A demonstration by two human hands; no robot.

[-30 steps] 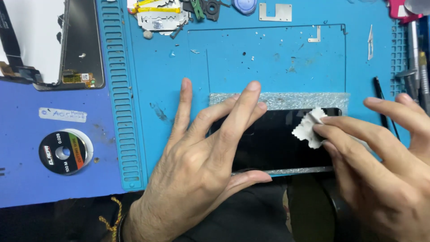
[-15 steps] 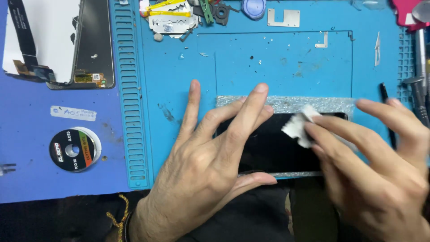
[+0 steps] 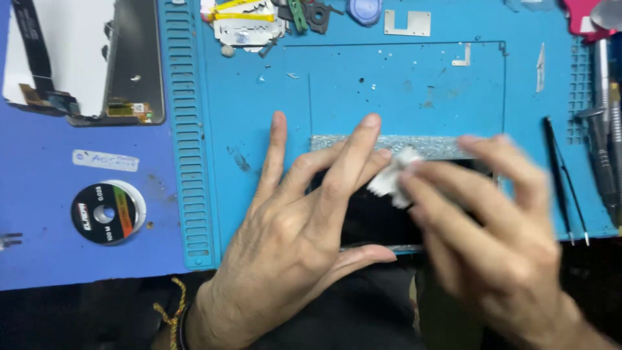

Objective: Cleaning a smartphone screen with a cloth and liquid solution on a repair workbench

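Note:
A black phone screen (image 3: 382,217) lies flat on the blue work mat (image 3: 389,91), near its front edge. My left hand (image 3: 291,240) presses down on the screen's left part, fingers spread and the thumb along its near edge. My right hand (image 3: 492,233), blurred by motion, pinches a small white wipe (image 3: 392,178) against the glass near the middle of the screen. A glittery silver strip (image 3: 414,144) runs along the screen's far edge. Most of the screen is hidden under both hands.
Another screen assembly with a flex cable (image 3: 84,58) lies at the back left. A spool of thin wire (image 3: 107,212) sits on the purple surface (image 3: 39,253). Small metal parts (image 3: 246,23) lie at the mat's back edge, black tweezers (image 3: 564,181) and tools (image 3: 606,129) on the right.
My right hand has slid the white wipe leftward across the screen, from its right end toward the middle. My left hand has stayed pressing on the screen.

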